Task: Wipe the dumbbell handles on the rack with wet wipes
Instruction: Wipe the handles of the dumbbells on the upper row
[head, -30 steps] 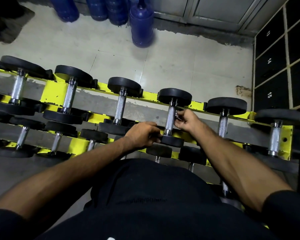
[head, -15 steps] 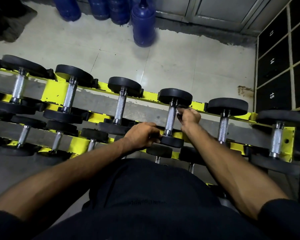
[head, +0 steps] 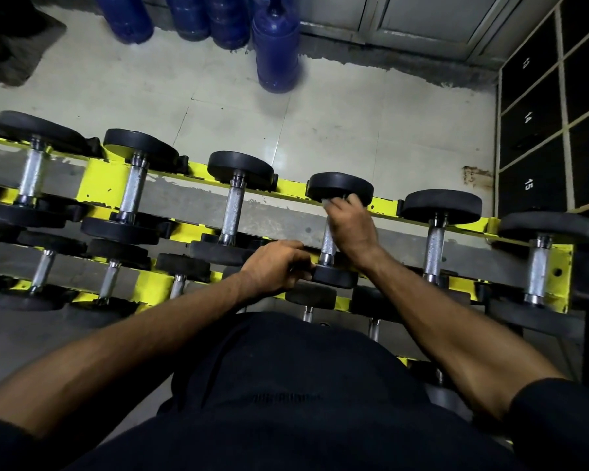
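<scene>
— How was the stroke to be kept steady?
— The near rubber head point(head: 334, 277) was gripped by the left hand point(head: 276, 266), so rolling could be prevented; the knurling would likely be cleaned better with a twist.
— And the handle point(head: 327, 248)?
— Knurled steel, laid on the yellow rack point(head: 96, 185). Its far end was clasped by the right hand point(head: 352, 229), with a pale wet wipe point(head: 327, 202) pinched beneath, just under the round matte far head point(head: 340, 186).

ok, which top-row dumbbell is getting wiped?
The fourth dumbbell from the left: right hand presses a wipe at its handle's far end, left hand grips its near head; the others are untouched.
</scene>
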{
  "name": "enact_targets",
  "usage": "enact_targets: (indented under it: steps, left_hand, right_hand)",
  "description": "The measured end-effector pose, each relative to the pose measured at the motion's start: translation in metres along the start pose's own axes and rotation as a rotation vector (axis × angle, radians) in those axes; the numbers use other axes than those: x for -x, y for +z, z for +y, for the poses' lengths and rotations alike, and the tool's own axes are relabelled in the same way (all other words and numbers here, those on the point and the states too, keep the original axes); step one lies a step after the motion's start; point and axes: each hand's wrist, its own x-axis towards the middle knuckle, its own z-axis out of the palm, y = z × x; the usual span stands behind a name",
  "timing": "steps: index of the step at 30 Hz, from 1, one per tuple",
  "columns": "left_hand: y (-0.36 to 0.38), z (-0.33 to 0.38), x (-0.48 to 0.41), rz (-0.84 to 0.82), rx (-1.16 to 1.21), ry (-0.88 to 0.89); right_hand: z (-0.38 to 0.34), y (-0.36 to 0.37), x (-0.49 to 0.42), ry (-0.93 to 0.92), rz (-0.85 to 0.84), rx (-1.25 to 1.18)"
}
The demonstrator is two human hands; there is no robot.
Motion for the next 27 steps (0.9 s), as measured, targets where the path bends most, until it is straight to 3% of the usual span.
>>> enact_targets:
  steps: [5, 10, 14, 16, 20, 25, 27]
  left_hand:
    - [-0.003, 0.005, 0.0, 0.01, 0.014, 0.021]
    - [-0.005, 0.008, 0.0, 0.017, 0.003, 0.031]
    - [-0.003, 0.009, 0.002, 0.041, -0.009, 0.054]
    - [-0.002, 0.009, 0.002, 0.049, -0.015, 0.055]
    - [-0.003, 0.01, 0.003, 0.054, -0.019, 0.048]
    - [-0.002, 0.01, 0.004, 0.055, -0.009, 0.046]
    - [-0.002, 0.009, 0.004, 0.048, 0.001, 0.038]
  right_hand:
    - [-0.014, -0.022, -0.008, -0.346, -0.439, 0.322]
    - [-0.028, -0.032, -0.024, -0.252, -0.519, 0.489]
    - [-0.038, -0.031, -0.029, -0.48, -0.687, 0.594]
    - [-0.04, -0.034, -0.034, -0.464, -0.692, 0.562]
    - [-0.035, -0.04, -0.034, -0.263, -0.556, 0.458]
    - [-0.025, -0.034, -0.002, -0.388, -0.587, 0.193]
    - [-0.018, -0.029, 0.004, -0.316, -0.517, 0.058]
